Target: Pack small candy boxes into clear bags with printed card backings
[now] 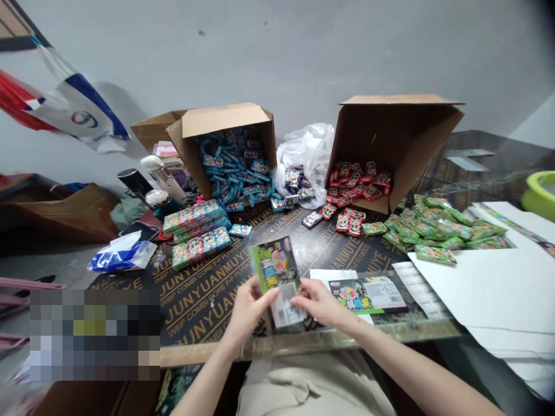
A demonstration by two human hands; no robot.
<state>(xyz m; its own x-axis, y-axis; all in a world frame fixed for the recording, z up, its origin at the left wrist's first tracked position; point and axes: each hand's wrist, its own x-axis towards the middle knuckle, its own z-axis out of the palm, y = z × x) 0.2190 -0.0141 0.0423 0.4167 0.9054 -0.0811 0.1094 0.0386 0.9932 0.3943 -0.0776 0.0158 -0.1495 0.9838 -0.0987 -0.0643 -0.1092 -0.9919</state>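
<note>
Printed packet (pixel 280 271) is clamped between left hand (pixel 248 305) and right hand (pixel 323 301). Similar flat packet (pixel 368 293) is laid on table (pixel 203 292).

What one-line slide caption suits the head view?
Left hand and right hand hold a printed packet before open cartons of small packs.

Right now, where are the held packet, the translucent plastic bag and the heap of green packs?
Held packet (pixel 282 276): head view, on its printed face.
Translucent plastic bag (pixel 307 147): head view, on its crumpled upper part.
Heap of green packs (pixel 448 231): head view, near its middle.
</note>
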